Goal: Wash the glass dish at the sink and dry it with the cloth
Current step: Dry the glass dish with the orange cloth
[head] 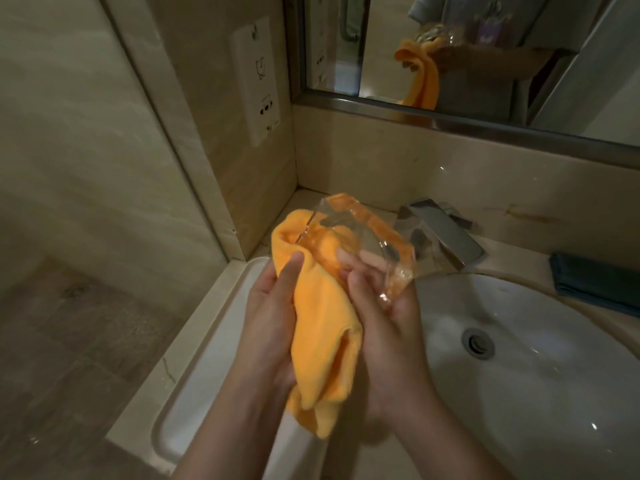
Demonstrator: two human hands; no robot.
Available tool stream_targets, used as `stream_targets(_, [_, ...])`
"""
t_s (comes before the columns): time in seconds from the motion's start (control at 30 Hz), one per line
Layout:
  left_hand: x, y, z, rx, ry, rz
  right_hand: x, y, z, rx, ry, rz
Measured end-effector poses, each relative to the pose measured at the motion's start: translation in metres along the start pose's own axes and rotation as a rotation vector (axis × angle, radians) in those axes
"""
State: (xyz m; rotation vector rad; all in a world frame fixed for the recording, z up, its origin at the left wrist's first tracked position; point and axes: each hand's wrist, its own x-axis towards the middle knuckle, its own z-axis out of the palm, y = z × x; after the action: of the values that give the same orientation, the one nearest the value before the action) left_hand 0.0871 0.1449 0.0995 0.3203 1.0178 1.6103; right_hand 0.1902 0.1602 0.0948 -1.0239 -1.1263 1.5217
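Observation:
A clear glass dish [388, 244] is held tilted above the left edge of the white sink basin [540, 393]. My right hand [388, 320] grips the dish from below, fingers showing through the glass. An orange cloth [322, 327] is pressed against the dish's left side and hangs down between my hands. My left hand [273, 317] is closed around the cloth, thumb on top. Part of the cloth shows through the glass.
A chrome faucet [443, 233] stands behind the dish. A dark folded cloth [595, 282] lies on the counter at right. The drain [478, 342] sits mid-basin. A mirror [485, 46] hangs above, a wall socket panel [258, 84] at left.

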Motion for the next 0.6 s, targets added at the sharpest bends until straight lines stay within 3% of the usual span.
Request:
stream_targets(0.17, [0.002, 0.040, -0.008, 0.568, -0.057, 0.312, 0.012, -0.043, -0.028, -0.137, -0.312, 0.121])
stream_targets(0.23, [0.001, 0.040, -0.004, 0.712, -0.137, 0.320, 0.017, -0.047, -0.024, -0.227, -0.250, 0.077])
stream_targets(0.4, [-0.005, 0.031, 0.007, 0.487, -0.229, 0.101, 0.016, -0.036, -0.016, -0.198, -0.017, -0.033])
stream_targets(0.6, [-0.013, 0.024, 0.005, 0.275, -0.213, -0.162, 0.017, -0.038, -0.010, -0.094, 0.050, -0.052])
